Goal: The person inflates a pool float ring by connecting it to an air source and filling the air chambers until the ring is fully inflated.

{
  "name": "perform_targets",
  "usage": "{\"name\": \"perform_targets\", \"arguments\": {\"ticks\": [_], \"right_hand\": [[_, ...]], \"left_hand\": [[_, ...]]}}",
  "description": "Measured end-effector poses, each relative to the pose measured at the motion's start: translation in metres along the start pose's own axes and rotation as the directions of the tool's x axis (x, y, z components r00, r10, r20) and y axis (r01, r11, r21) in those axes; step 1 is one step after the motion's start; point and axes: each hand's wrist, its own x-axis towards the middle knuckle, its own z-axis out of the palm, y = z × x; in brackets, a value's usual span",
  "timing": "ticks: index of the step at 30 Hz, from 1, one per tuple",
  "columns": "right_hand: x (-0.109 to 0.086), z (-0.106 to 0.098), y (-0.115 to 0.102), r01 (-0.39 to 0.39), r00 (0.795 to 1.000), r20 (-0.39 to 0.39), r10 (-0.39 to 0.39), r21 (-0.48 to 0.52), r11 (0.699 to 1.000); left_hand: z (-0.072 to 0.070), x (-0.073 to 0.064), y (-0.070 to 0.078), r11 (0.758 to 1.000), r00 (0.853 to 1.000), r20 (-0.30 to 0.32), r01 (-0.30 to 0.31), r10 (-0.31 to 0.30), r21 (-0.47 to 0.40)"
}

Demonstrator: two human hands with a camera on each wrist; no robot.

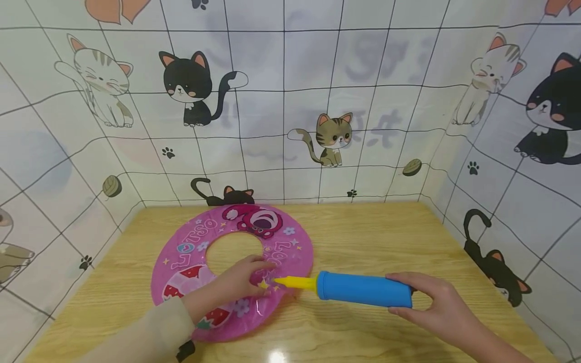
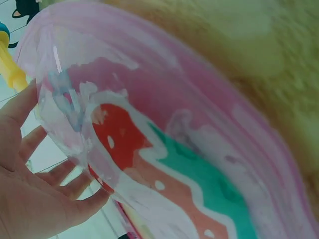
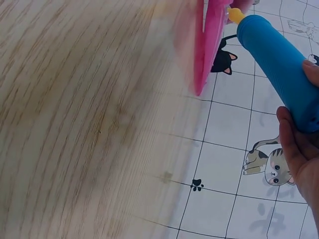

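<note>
A pink inflatable swim ring, printed with a bear, strawberries and lettering, lies on the wood-grain table. My left hand pinches the front right part of the ring, where the yellow nozzle of a blue hand air pump meets it. Around the pump's far end curl the thumb and fingers of my right hand. The pump lies nearly level, its nozzle pointing left. In the left wrist view, the fingers reach behind the ring's clear, puffed edge. The nozzle's tip is hidden by the ring and hand.
White cloth with a black grid and cartoon cats covers the walls at the back and both sides. The wood-grain table extends right of the ring to the cloth. A small dark item shows beside the left sleeve.
</note>
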Motion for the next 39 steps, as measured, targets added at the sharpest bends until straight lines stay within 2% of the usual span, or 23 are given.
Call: {"name": "perform_targets", "arguments": {"ticks": [6,9,12,14,19,21,23,26,29,31,35,39], "right_hand": [[0.002,0.003,-0.004,-0.021,1.0,0.016,0.021,0.008,1.0],[0.005,0.007,-0.006,0.013,1.0,0.016,-0.013,0.011,1.0],[0.009,0.01,-0.008,0.053,0.999,0.012,-0.053,0.021,0.998],[0.011,0.012,-0.009,0.067,0.998,0.012,-0.068,0.034,0.997],[0.016,0.014,-0.011,0.066,0.997,0.031,-0.068,0.068,0.996],[0.018,0.015,-0.01,0.053,0.997,0.045,-0.056,0.083,0.995],[0.02,0.016,-0.009,0.03,0.997,0.061,-0.037,0.098,0.995],[0.02,0.015,-0.007,-0.019,0.996,0.087,0.008,0.128,0.992],[0.019,0.013,-0.006,-0.064,0.993,0.105,0.048,0.152,0.986],[0.019,0.013,-0.006,-0.083,0.992,0.111,0.065,0.165,0.983],[0.02,0.012,-0.006,-0.111,0.988,0.125,0.09,0.177,0.978],[0.021,0.007,-0.002,-0.141,0.983,0.136,0.12,0.162,0.977]], "left_hand": [[-0.004,-0.011,0.008,0.985,0.989,-0.083,-0.111,0.123,0.134],[-0.004,-0.015,0.016,0.969,0.977,-0.112,-0.156,0.179,0.19],[-0.002,-0.019,0.028,0.955,0.963,-0.132,-0.204,0.236,0.216],[-0.001,-0.022,0.038,0.954,0.96,-0.13,-0.221,0.249,0.202],[0.005,-0.028,0.06,0.977,0.981,-0.06,-0.178,0.186,0.121],[0.007,-0.028,0.065,0.982,0.984,-0.053,-0.163,0.169,0.099],[0.011,-0.026,0.069,0.985,0.983,-0.078,-0.164,0.168,0.056],[0.019,-0.021,0.077,0.984,0.98,-0.127,-0.164,0.155,-0.064],[0.028,-0.015,0.086,0.974,0.98,-0.166,-0.137,0.107,-0.182],[0.034,-0.012,0.091,0.969,0.98,-0.186,-0.11,0.068,-0.223],[0.041,-0.009,0.096,0.969,0.976,-0.217,-0.078,0.027,-0.234],[0.044,-0.006,0.098,0.979,0.969,-0.247,-0.072,0.023,-0.192]]}}
